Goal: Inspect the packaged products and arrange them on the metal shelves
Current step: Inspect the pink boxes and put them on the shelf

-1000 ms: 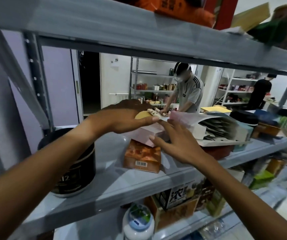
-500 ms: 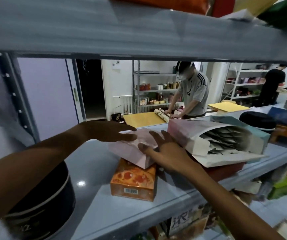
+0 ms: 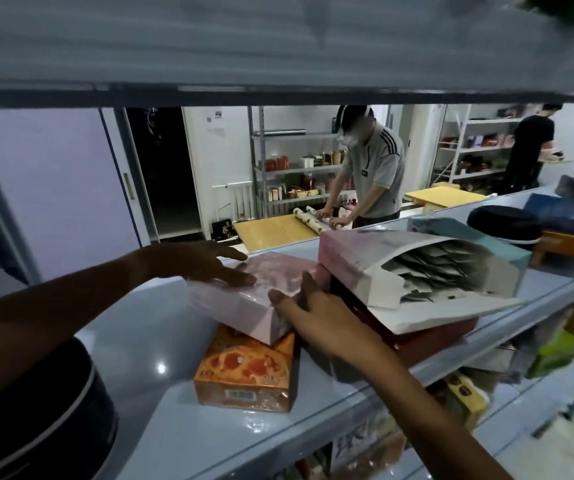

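Two hands are laid on one pink box (image 3: 244,299). The left hand (image 3: 206,263) rests flat on the box's far-left top face, fingers straight and spread; nothing is pinched. The right hand (image 3: 316,313) is pressed against the box's near-right corner, fingers extended along the edge — a push or steadying contact, not a closed grasp, as far as can be told.

The pink box is stacked crooked on an orange box (image 3: 247,372), overhanging it toward the far side. Flat palms are probably used so the box can be slid and squared rather than lifted.

Just to the right, an open pink-and-teal carton (image 3: 424,261) with sachets showing is lain on a dark red box (image 3: 434,332); the pink box is nearly touching both. All of it is carried on the metal shelf (image 3: 133,341). A dark round tin (image 3: 36,410) is seen at the near left edge.

Placement is judged nearly done — alignment left.
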